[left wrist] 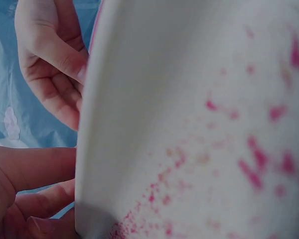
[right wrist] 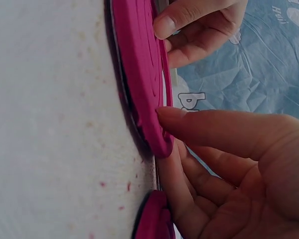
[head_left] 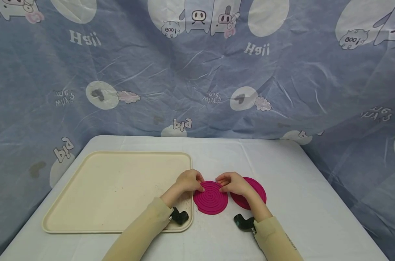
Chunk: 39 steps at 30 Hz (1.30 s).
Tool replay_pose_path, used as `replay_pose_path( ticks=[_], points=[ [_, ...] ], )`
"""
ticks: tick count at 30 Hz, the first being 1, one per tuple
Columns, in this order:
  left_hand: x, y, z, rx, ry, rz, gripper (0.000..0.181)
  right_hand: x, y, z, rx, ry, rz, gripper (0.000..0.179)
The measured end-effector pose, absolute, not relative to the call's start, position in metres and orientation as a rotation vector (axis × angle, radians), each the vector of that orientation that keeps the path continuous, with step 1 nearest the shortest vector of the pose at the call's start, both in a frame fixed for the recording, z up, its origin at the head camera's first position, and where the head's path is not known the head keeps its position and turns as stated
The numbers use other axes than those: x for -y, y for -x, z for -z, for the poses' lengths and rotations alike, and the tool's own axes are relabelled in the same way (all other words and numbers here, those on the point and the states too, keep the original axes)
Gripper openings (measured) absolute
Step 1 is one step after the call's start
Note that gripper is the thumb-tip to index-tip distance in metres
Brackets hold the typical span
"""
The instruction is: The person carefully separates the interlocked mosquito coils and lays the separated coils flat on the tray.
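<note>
A flat magenta spiral disc, wound from a rope that looks like clay, lies on the table just right of the tray. At its far left edge my left hand pinches the outer rope, thumb on top and fingers bent. My right hand holds the far right edge between thumb and fingers. A thin strand of rope stands slightly off the disc between the two hands in the right wrist view. A second magenta disc lies to the right, partly covered by my right hand and forearm.
A large cream tray fills the left of the table, its right rim close beside the first disc. Small pink crumbs are scattered in the left wrist view. A patterned blue cloth hangs behind the white-covered table.
</note>
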State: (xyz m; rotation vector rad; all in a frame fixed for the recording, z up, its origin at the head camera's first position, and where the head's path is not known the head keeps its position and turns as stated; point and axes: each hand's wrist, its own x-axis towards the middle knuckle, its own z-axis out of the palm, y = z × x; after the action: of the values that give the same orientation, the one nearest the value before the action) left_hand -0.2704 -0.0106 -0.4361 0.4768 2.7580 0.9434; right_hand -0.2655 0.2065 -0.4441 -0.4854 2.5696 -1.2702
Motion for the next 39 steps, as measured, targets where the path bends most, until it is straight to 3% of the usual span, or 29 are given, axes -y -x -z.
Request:
replay_pose_path(
  ticks=[12,39],
  points=[
    [0.011,0.271,0.439,-2.723,-0.421,-1.017,0.021,-0.203,0.27,0.442,-2.545,0.499,1.138,0.029],
    [0.02,0.275,0.443,-2.503,-0.434,-1.352,0.024,-0.213,0.276,0.439,-2.256,0.512,1.44,0.035]
  ],
)
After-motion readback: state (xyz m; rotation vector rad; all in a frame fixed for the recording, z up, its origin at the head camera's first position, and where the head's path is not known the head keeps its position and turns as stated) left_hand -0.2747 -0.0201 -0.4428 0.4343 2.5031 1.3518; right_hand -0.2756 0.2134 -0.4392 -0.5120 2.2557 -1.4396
